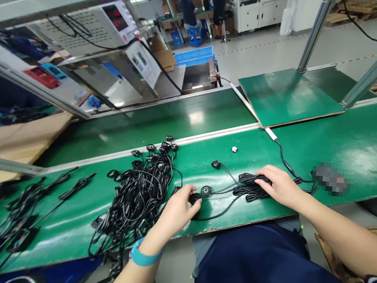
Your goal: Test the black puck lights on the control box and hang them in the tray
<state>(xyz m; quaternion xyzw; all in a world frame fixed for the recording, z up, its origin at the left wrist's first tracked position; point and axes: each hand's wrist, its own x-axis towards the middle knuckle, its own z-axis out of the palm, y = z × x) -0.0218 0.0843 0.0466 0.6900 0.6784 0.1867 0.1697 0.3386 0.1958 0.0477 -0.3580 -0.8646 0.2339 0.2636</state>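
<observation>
My left hand is closed around a small round black cable head, partly covered by the fingers. A cable runs from it toward the coiled black cables on the green bench. My right hand has its thumb and fingers curled on the right end of those coils. Two more round black heads lie between my hands: one close to the left hand, another farther back. Left of my left hand is a large tangled pile of black cables, with several round heads at its far end.
A small white piece lies behind the coils. To the right sits a blurred dark object with a cable. A green board rests across the bench at the back. More cables spread at left. Metal posts frame the bench.
</observation>
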